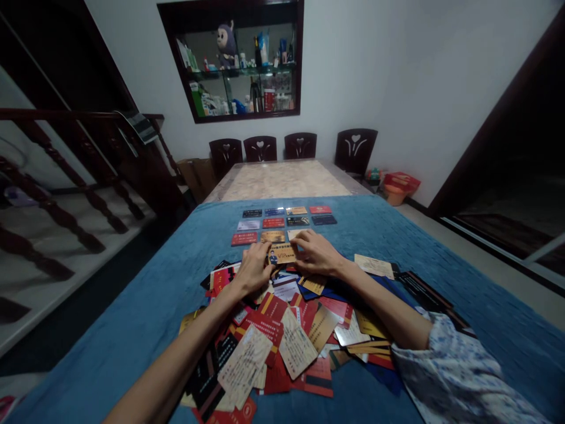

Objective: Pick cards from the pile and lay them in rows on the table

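A gold VIP card with a small portrait on it is held between my two hands, tilted to face me. Its left end is pinched by my left hand, its right end by my right hand. Just beyond lie rows of cards laid out face up, among them a red card, another gold card and a navy card. A pale card in the nearest row is partly hidden by my right hand. Below my hands spreads a loose heap of mixed cards, partly covered by my forearms.
A blue cloth covers the near part of the table; the bare tabletop shows farther off. Dark chairs stand at the far end. At left runs a wooden stair railing. Several cards lie beside my right forearm.
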A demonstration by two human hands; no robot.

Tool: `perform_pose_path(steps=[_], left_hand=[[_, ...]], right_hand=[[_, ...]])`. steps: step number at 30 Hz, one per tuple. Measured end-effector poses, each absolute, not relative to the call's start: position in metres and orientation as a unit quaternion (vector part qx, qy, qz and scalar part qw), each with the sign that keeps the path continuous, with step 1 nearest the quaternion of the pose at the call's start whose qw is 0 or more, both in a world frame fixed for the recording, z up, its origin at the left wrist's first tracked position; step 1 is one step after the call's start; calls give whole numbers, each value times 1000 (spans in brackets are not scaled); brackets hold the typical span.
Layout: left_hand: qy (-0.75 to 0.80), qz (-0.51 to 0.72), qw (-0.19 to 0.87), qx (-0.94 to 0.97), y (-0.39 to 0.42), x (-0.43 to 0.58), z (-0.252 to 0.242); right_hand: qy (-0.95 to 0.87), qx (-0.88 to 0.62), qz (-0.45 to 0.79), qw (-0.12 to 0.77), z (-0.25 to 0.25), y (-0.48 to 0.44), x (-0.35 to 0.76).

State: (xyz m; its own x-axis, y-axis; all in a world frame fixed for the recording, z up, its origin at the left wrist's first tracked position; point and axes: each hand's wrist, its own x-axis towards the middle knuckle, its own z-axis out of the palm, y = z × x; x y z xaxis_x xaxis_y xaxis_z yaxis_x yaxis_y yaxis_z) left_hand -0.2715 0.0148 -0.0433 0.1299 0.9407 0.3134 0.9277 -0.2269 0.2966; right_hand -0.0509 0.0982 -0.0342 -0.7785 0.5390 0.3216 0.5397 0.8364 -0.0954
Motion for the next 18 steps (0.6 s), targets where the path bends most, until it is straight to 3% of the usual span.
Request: perform_pose_path(steps=[18], left_hand=[[646, 154, 72, 745, 14, -265, -19]], right_hand=[[-957, -240, 45, 160, -26, 113, -42]])
